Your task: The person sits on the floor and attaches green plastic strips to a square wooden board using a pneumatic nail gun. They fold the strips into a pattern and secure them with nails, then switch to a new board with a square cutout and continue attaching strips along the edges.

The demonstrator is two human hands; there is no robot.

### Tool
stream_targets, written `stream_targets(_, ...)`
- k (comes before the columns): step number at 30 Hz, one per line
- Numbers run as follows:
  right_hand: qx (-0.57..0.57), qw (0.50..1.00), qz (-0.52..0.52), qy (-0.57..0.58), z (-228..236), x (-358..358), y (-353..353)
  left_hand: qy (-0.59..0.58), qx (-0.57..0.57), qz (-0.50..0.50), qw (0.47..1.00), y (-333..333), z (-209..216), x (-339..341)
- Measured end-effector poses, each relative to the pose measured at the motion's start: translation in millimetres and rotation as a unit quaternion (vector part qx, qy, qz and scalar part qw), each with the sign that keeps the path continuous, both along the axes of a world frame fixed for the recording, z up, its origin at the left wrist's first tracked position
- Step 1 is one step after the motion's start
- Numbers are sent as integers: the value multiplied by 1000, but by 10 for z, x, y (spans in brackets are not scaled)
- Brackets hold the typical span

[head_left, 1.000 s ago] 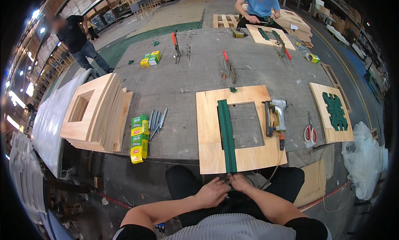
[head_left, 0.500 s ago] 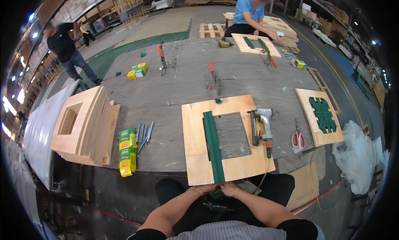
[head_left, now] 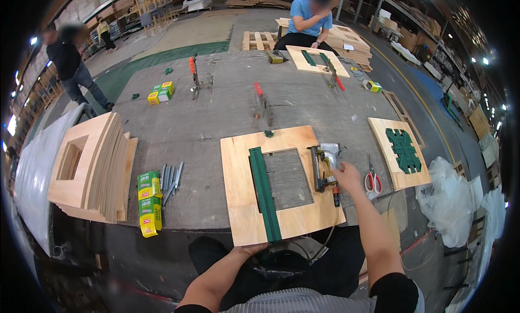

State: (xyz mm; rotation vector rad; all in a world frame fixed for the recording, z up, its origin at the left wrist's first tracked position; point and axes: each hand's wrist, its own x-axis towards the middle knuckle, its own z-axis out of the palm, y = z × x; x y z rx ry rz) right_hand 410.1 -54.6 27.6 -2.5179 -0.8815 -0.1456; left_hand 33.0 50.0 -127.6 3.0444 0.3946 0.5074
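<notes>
In front of me lies a wooden frame (head_left: 245, 227) with a rectangular opening, its near edge jutting past the table. A green webbing strap (head_left: 264, 194) runs across it, along the left side of the opening. My left hand (head_left: 251, 249) is closed at the near edge where the strap ends; the board partly hides its fingers. A silver and black pneumatic staple gun (head_left: 329, 158) rests on the frame's right side, hose attached. My right hand (head_left: 348, 177) has its fingers curled against the gun's handle. Red-handled scissors (head_left: 372, 182) lie to the right.
A stack of wooden frames (head_left: 92, 169) stands left, beside green-yellow boxes (head_left: 149, 204) and metal staple strips (head_left: 171, 180). Further right, a board (head_left: 379, 150) carries woven green webbing (head_left: 403, 150). Red-handled tools (head_left: 260, 99) lie farther off. Across the table sits a co-worker (head_left: 310, 23).
My right hand has left the near edge and moved up and right to the staple gun. My left hand has stayed at the edge. The co-worker has raised a hand.
</notes>
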Motion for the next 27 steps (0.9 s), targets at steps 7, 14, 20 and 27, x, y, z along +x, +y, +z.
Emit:
stream_targets(7,26,953,-34,298,-196,339,621,-139,-540,22,830,-11,-159,-71)
stream_targets(14,234,877,22,420,449,-483,413,-101,-399,18,911,83,-140,-170)
stream_targets(20,214,853,3,477,668,-1491,-59,-113,-374,5,920,67,-103,-109)
stream_targets(27,120,807,99,569,339,-2453,-111,-125,-362,-2,924,87,-76,-92)
